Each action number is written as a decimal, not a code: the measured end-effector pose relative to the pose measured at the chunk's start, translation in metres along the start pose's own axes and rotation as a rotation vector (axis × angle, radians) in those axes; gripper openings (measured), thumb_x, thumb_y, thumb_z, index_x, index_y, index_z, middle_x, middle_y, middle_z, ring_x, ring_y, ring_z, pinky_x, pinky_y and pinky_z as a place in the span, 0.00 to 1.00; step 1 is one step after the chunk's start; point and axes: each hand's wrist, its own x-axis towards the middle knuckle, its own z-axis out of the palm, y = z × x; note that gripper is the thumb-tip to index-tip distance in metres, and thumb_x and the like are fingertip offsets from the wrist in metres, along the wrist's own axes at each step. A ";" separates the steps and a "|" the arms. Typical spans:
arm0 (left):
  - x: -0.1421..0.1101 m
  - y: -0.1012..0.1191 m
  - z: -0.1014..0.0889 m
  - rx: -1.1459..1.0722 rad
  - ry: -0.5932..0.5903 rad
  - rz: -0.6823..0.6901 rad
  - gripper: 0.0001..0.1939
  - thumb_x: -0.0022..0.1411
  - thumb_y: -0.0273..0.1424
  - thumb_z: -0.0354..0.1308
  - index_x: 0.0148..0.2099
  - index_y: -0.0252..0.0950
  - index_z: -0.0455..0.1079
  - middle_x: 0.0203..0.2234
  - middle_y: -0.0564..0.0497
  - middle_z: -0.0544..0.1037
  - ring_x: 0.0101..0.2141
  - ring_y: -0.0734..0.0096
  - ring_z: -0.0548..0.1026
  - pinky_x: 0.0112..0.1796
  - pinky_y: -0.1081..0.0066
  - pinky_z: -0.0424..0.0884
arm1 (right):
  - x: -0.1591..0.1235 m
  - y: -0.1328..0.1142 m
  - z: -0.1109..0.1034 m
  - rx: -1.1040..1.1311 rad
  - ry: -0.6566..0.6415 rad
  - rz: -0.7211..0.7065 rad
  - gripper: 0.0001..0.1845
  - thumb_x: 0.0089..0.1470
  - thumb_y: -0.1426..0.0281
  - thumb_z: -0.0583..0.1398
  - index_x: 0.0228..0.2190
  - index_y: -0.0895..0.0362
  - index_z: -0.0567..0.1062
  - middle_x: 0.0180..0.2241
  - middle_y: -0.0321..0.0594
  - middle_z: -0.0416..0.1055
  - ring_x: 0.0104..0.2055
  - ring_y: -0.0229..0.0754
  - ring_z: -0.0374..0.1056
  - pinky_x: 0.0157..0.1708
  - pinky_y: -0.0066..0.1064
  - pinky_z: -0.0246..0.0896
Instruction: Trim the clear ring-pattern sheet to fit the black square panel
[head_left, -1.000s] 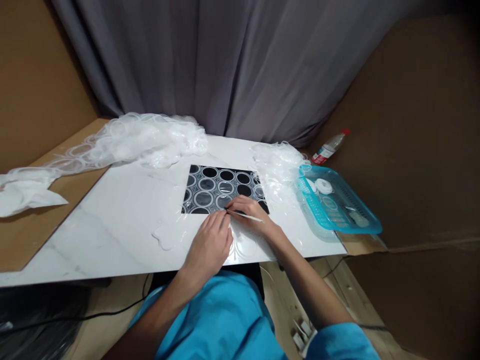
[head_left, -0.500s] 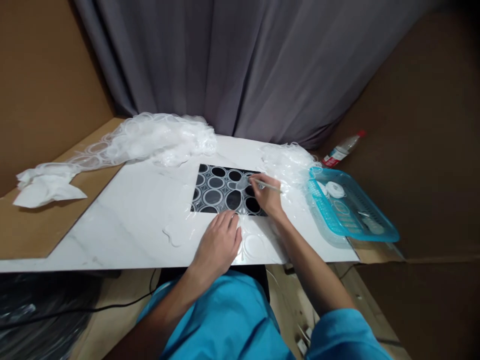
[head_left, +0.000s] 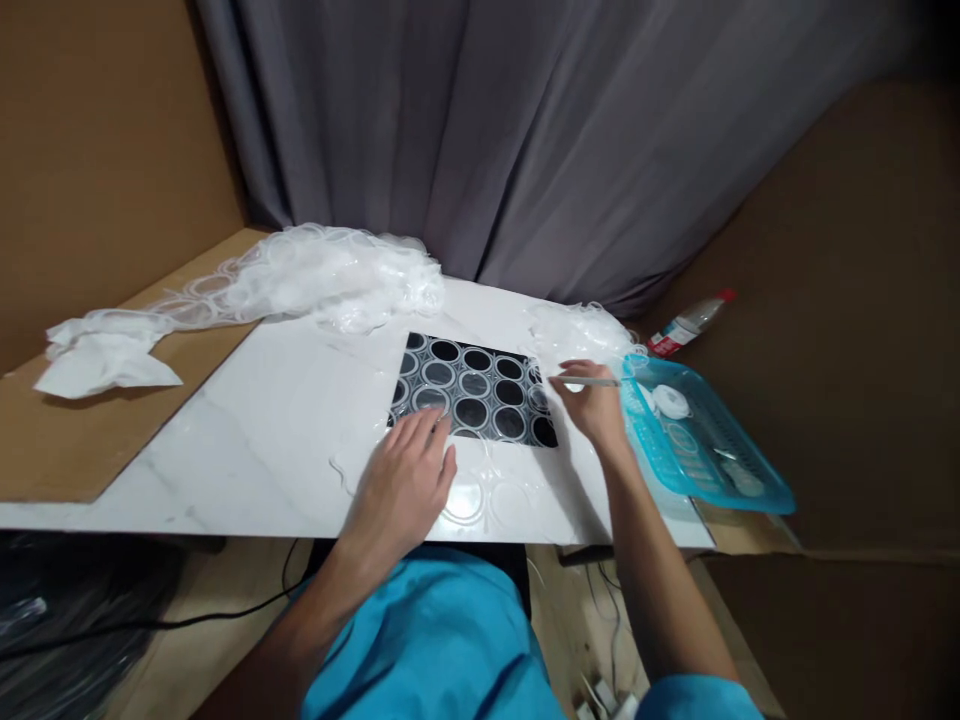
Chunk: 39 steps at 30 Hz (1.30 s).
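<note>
A black sheet lies on the white table, covered by clear film with rows of pale rings. My left hand rests flat at the sheet's lower left edge, fingers stretched out and touching the film. Just right of the sheet, my right hand is closed round a thin pale stick-like tool; whether it is tweezers or a knife I cannot tell. A bit of clear film shows at the sheet's right edge near the tool. More ringed film lies below the sheet.
Heaps of clear ring-cut film lie at the back left and back right. A blue plastic basket with white rolls stands at the right, near a red-capped bottle. Crumpled white tissue lies on cardboard at the left.
My right hand has moved right with the tool, from over the sheet to beside it. The whitish film piece over the sheet's middle no longer shows there. My left hand has shifted slightly left.
</note>
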 end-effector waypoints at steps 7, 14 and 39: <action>-0.012 -0.026 0.009 0.061 -0.029 0.052 0.22 0.80 0.33 0.50 0.70 0.33 0.68 0.64 0.35 0.77 0.64 0.45 0.75 0.66 0.44 0.71 | -0.008 -0.106 0.071 0.705 -0.464 -0.109 0.08 0.63 0.62 0.71 0.35 0.53 0.86 0.43 0.44 0.86 0.46 0.49 0.82 0.48 0.41 0.78; -0.023 -0.024 0.015 0.054 -0.033 0.040 0.25 0.80 0.32 0.49 0.74 0.32 0.65 0.69 0.34 0.74 0.70 0.45 0.71 0.68 0.44 0.70 | -0.016 -0.114 0.100 0.764 -0.614 -0.100 0.07 0.63 0.63 0.70 0.36 0.53 0.85 0.42 0.43 0.85 0.43 0.47 0.81 0.48 0.41 0.79; -0.022 -0.019 0.016 0.073 -0.041 0.030 0.25 0.80 0.30 0.49 0.73 0.31 0.65 0.68 0.33 0.75 0.70 0.44 0.70 0.67 0.45 0.70 | -0.020 -0.116 0.097 0.685 -0.600 -0.191 0.07 0.67 0.66 0.67 0.34 0.53 0.82 0.43 0.43 0.84 0.46 0.47 0.81 0.48 0.41 0.78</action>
